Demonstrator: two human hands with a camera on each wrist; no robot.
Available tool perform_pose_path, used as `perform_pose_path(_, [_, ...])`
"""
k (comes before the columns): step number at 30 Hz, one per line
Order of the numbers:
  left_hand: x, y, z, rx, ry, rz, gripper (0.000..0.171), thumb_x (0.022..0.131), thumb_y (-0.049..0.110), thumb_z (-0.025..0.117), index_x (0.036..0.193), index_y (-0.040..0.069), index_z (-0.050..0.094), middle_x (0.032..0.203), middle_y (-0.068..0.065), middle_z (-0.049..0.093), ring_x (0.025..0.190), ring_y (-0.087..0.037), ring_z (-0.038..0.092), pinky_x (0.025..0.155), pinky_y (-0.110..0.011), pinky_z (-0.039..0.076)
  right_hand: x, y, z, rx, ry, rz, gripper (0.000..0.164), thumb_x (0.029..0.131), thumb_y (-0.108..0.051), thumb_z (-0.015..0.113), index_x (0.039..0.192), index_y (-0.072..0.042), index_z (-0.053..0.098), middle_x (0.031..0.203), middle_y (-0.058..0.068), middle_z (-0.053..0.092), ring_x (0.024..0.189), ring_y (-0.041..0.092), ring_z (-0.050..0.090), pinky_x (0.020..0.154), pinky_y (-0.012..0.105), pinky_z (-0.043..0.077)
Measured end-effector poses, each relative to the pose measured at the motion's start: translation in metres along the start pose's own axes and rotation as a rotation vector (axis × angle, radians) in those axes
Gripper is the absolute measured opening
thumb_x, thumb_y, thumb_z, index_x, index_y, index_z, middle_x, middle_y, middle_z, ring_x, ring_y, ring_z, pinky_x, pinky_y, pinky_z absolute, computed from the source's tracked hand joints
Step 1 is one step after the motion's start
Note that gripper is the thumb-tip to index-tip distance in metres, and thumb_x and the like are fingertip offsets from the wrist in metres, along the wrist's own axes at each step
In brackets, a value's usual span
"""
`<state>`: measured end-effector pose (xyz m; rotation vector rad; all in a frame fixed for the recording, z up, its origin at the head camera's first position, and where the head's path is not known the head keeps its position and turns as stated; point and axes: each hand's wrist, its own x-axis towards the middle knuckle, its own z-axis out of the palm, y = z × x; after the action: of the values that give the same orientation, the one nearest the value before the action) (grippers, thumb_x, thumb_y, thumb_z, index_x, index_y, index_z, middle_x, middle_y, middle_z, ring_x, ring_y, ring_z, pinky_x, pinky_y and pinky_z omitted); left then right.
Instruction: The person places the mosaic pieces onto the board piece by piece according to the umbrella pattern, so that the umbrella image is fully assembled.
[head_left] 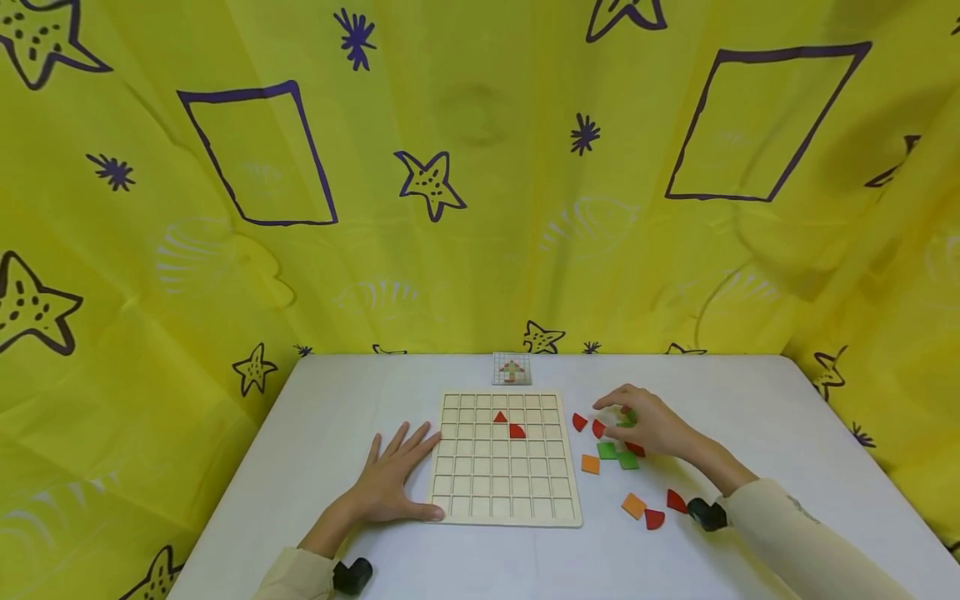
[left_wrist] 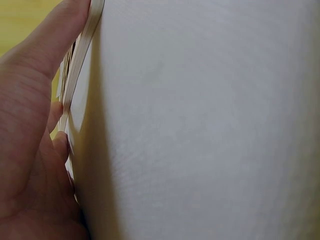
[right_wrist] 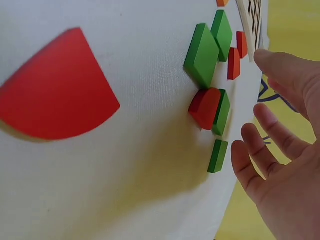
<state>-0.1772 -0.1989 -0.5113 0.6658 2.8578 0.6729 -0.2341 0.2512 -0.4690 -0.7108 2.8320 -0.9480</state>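
Note:
A pale wooden grid board (head_left: 498, 485) lies on the table, bearing a red triangle (head_left: 500, 417) and a red quarter-circle piece (head_left: 517, 431). My left hand (head_left: 386, 487) is spread at the board's left side, its thumb and fingertips touching the edge. Over the loose pieces on the right hovers my right hand (head_left: 651, 425), thumb and fingers apart, with nothing visible between them. Beneath and around it lie green squares (head_left: 607, 451) and red quarter-circles (head_left: 580, 422), some partly hidden. In the right wrist view, a red piece (right_wrist: 205, 109) sits against a green one (right_wrist: 221, 113).
A small picture card (head_left: 512, 369) with a coloured pattern lies behind the board. Orange squares (head_left: 590, 464) and more red quarter-circles (head_left: 655, 519) lie right of the board. A yellow patterned curtain (head_left: 480, 275) surrounds the white table (head_left: 360, 392).

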Motion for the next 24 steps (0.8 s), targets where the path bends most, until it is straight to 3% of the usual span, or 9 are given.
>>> perform_pose_path(5, [0.000,-0.001,0.002,-0.004,-0.008,-0.013,0.114,0.069,0.070,0.083,0.161,0.020,0.037,0.170,-0.008,0.024,0.157,-0.042,0.008,0.117,-0.074,-0.005,0.004,0.009,0.002,0.000,-0.043,-0.043,0.032,0.087,-0.007,0.080,0.119,-0.005,0.075,0.119,0.012,0.067,0.096,0.026,0.055,0.082,0.040,0.050])
perform_pose_path(12, [0.001,-0.002,0.003,0.017,-0.022,-0.026,0.116,0.068,0.072,0.082,0.162,0.022,0.034,0.171,-0.004,0.021,0.158,-0.038,0.006,0.118,-0.072,-0.005,0.007,0.011,0.007,-0.024,-0.072,-0.075,0.026,0.088,0.000,0.077,0.112,-0.009,0.079,0.116,0.010,0.065,0.108,0.033,0.054,0.089,0.047,0.047])
perform_pose_path(19, [0.001,-0.003,0.002,0.009,-0.020,-0.022,0.115,0.069,0.072,0.082,0.162,0.022,0.035,0.171,-0.005,0.021,0.158,-0.038,0.006,0.117,-0.073,-0.005,0.013,0.013,0.013,-0.050,-0.027,-0.003,0.015,0.088,-0.013,0.081,0.103,-0.013,0.078,0.111,0.006,0.066,0.107,0.031,0.055,0.094,0.052,0.046])
perform_pose_path(24, [0.002,-0.005,0.003,0.009,-0.024,-0.025,0.115,0.069,0.073,0.081,0.162,0.024,0.034,0.171,-0.003,0.021,0.158,-0.038,0.005,0.117,-0.073,-0.006,0.016,0.017,0.018,-0.068,0.002,0.035,0.021,0.084,-0.024,0.087,0.100,-0.015,0.076,0.108,0.005,0.065,0.102,0.028,0.053,0.088,0.045,0.047])
